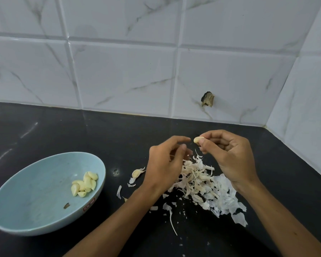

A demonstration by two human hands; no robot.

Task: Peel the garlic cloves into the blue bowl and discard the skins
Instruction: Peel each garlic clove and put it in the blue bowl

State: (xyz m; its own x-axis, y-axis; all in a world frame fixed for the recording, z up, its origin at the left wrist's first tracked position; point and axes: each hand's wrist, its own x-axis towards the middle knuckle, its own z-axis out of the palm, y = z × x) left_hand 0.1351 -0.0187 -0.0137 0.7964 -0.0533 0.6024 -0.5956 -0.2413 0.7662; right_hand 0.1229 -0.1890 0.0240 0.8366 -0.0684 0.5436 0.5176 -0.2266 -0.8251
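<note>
clove of pale yellow garlic (198, 140), seemingly bare, is pinched in my right hand (230, 156), its grip tight over the papery white skin heap (198, 182) so scraps drop there; left hand (163, 164) loose, empty; round blue bowl (35, 191) waits beside on the black desk (100, 130).

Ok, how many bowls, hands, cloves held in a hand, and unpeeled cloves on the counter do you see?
Bowl: 1
Hands: 2, left hand and right hand
Clove held in right hand: 1
Unpeeled clove on counter: 1
Total: 5
</note>
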